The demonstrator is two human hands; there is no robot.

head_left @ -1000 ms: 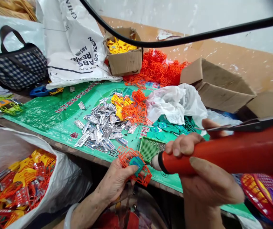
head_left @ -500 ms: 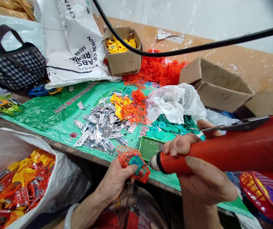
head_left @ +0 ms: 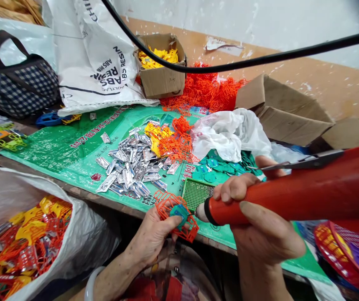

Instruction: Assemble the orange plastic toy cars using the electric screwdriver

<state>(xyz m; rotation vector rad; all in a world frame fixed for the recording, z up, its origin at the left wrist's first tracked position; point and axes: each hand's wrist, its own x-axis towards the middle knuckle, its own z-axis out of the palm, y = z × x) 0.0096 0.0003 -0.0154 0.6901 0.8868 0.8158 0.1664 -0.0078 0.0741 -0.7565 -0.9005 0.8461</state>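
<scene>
My left hand (head_left: 152, 235) pinches an orange plastic lattice piece (head_left: 170, 207) with a small teal part (head_left: 180, 211) pressed on it, held at the table's front edge. My right hand (head_left: 260, 228) grips a thick red power screwdriver (head_left: 295, 194), its tip touching the teal part. A black cord (head_left: 245, 62) runs from the tool across the top of the view. Just behind the tip lies a small green perforated tray (head_left: 197, 193).
On the green mat (head_left: 63, 150) lie piles of silver strips (head_left: 132, 167), yellow and orange parts (head_left: 173, 140) and teal parts (head_left: 220, 167). A white sack (head_left: 6, 188) of finished pieces stands at lower left. Cardboard boxes (head_left: 162, 79), a white resin bag (head_left: 98, 62) and a checked handbag (head_left: 19, 88) line the back.
The view shifted slightly; the screwdriver tip stays against the teal part and my left hand keeps holding the orange piece in the same spot.
</scene>
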